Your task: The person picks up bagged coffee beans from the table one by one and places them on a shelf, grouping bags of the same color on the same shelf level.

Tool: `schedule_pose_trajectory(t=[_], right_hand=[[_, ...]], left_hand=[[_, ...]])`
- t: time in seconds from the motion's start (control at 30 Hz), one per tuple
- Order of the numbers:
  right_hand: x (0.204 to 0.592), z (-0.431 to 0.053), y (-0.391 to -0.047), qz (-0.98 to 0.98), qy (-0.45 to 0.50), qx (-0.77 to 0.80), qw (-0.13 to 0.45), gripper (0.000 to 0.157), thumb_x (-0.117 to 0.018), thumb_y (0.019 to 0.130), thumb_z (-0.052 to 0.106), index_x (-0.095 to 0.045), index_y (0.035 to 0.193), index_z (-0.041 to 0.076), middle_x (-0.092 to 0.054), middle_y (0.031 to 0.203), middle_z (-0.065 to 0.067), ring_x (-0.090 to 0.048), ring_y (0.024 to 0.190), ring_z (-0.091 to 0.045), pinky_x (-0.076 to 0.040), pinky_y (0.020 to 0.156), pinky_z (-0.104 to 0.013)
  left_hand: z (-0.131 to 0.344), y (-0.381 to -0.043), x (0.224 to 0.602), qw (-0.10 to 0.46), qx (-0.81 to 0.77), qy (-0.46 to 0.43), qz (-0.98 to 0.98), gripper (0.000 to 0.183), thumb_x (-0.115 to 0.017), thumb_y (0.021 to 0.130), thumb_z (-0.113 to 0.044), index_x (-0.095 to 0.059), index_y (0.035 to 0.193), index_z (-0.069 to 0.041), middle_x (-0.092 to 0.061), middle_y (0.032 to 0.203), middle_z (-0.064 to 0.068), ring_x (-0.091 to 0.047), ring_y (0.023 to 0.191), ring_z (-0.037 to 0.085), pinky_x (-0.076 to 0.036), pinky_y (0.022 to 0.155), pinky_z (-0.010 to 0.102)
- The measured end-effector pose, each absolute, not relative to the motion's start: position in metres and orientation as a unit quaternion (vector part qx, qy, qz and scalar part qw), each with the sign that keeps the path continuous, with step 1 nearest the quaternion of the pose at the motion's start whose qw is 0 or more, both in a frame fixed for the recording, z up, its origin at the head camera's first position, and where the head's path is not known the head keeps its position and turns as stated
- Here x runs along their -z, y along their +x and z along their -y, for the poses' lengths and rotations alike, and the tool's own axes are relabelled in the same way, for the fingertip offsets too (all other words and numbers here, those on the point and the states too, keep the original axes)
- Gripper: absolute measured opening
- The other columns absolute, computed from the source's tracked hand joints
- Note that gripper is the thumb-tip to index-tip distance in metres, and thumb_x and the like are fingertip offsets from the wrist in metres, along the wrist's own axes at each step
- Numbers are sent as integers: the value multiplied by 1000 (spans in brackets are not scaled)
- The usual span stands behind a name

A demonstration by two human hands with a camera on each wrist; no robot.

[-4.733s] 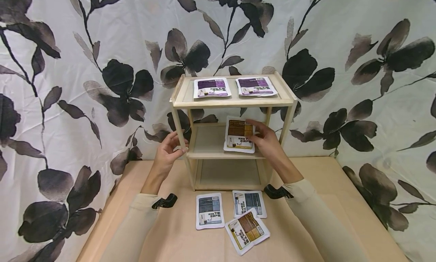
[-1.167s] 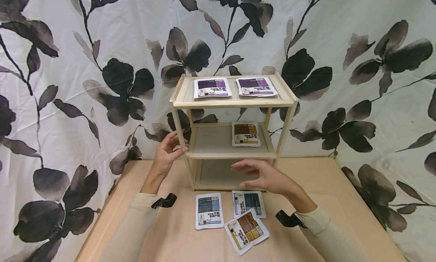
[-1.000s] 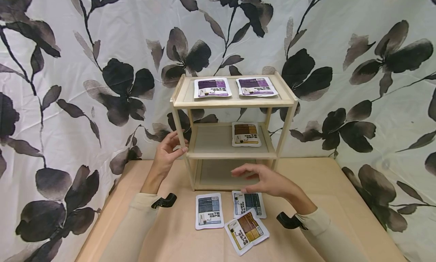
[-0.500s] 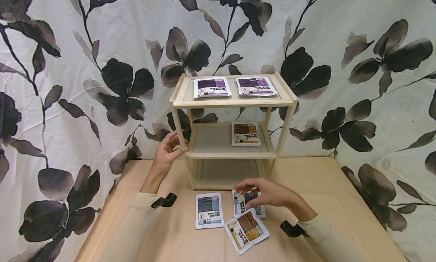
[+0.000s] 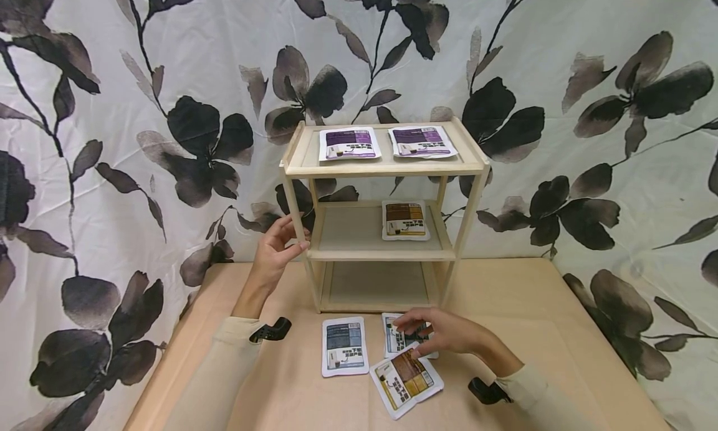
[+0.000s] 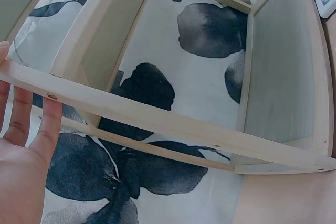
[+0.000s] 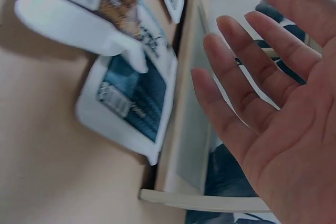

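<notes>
My left hand (image 5: 273, 255) pinches the left front post of a three-tier wooden shelf (image 5: 381, 255); the left wrist view shows its fingers (image 6: 47, 127) behind the post and the thumb tip in front. Low over the table, my right hand (image 5: 451, 333) hovers above two pouches, fingers slightly bent and holding nothing. Beneath it lies a white-edged brown pouch (image 5: 405, 384), tilted, its upper corner overlapping a blue pouch (image 5: 394, 336) partly hidden by the hand. Another blue pouch (image 5: 344, 347) lies to the left. One brown pouch (image 5: 405, 221) rests on the middle tier's right side.
Two purple pouches (image 5: 349, 144) lie side by side on the top tier. The bottom tier (image 5: 376, 284) stands just behind the blue pouches. A peach-coloured cloth covers the table (image 5: 505, 294). Floral fabric (image 5: 224, 76) hangs close behind the shelf.
Earlier my right hand held a brown pouch at the middle tier; that pouch now lies there, released. The right hand has since come down toward the table pouches. My left hand stays on the post.
</notes>
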State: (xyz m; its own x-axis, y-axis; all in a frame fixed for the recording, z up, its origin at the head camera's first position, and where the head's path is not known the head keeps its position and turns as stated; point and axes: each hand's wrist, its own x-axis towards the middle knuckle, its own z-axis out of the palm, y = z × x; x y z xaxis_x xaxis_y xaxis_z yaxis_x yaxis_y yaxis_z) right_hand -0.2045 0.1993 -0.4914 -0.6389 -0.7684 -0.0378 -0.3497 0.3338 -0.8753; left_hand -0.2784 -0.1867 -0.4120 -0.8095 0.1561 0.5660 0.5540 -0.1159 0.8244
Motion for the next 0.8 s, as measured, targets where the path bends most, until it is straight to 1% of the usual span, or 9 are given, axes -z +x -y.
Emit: schedule_pose_trajectory(t=[0.07, 0.17, 0.33, 0.43, 0.53, 0.6, 0.7, 0.8], right_hand=[[497, -201, -204, -789, -352, 450, 227, 57, -82, 85, 11, -58, 136, 0, -63, 132, -20, -59, 119, -43, -49, 100, -58], [505, -203, -203, -806, -342, 434, 211, 56, -84, 83, 14, -61, 133, 1, -65, 130, -17, -60, 118, -41, -49, 99, -57], [519, -203, -201, -837, -339, 393, 174, 55, -87, 79, 16, -66, 128, 2, -66, 125, -12, -61, 114, -33, -51, 99, -47], [527, -202, -200, -851, -343, 363, 161, 58, -89, 78, 22, -66, 129, 5, -64, 124, -9, -60, 112, -29, -50, 99, -40], [533, -201, -199, -861, -353, 336, 147, 63, -90, 76, 28, -65, 130, 7, -63, 126, -7, -58, 113, -25, -49, 99, -37], [535, -200, -198, -867, -357, 319, 136, 67, -91, 74, 35, -65, 131, 10, -60, 127, -5, -55, 115, -21, -47, 99, -35], [536, -198, -195, -874, -360, 300, 130, 73, -92, 70, 43, -66, 131, 12, -57, 125, -2, -52, 113, -17, -46, 97, -32], [535, -197, -193, -874, -364, 291, 137, 73, -92, 69, 43, -66, 131, 14, -57, 120, -1, -51, 107, -16, -46, 93, -29]], left_hand=[[187, -278, 412, 145, 696, -275, 648, 59, -70, 86, 13, -58, 140, -7, -66, 104, 21, -63, 98, 22, -55, 85, 29], [186, -279, 412, 146, 697, -277, 645, 59, -70, 85, 13, -58, 140, -7, -64, 104, 25, -63, 98, 20, -56, 84, 29], [186, -280, 414, 142, 701, -277, 641, 60, -69, 85, 15, -59, 139, -8, -66, 103, 18, -64, 98, 19, -56, 84, 30], [187, -280, 415, 140, 700, -277, 643, 60, -68, 86, 16, -59, 139, -10, -68, 103, 11, -64, 98, 18, -56, 84, 29], [187, -281, 415, 139, 698, -281, 644, 60, -67, 86, 16, -60, 139, -11, -68, 104, 8, -64, 99, 17, -56, 85, 29], [188, -281, 416, 139, 696, -283, 644, 60, -67, 86, 16, -60, 139, -11, -68, 104, 8, -64, 99, 18, -56, 85, 29], [188, -282, 416, 140, 698, -285, 642, 60, -67, 86, 17, -60, 139, -12, -68, 104, 13, -64, 99, 21, -56, 84, 29], [188, -283, 416, 141, 696, -283, 644, 60, -68, 86, 16, -61, 138, -13, -68, 104, 14, -64, 100, 26, -56, 84, 29]])
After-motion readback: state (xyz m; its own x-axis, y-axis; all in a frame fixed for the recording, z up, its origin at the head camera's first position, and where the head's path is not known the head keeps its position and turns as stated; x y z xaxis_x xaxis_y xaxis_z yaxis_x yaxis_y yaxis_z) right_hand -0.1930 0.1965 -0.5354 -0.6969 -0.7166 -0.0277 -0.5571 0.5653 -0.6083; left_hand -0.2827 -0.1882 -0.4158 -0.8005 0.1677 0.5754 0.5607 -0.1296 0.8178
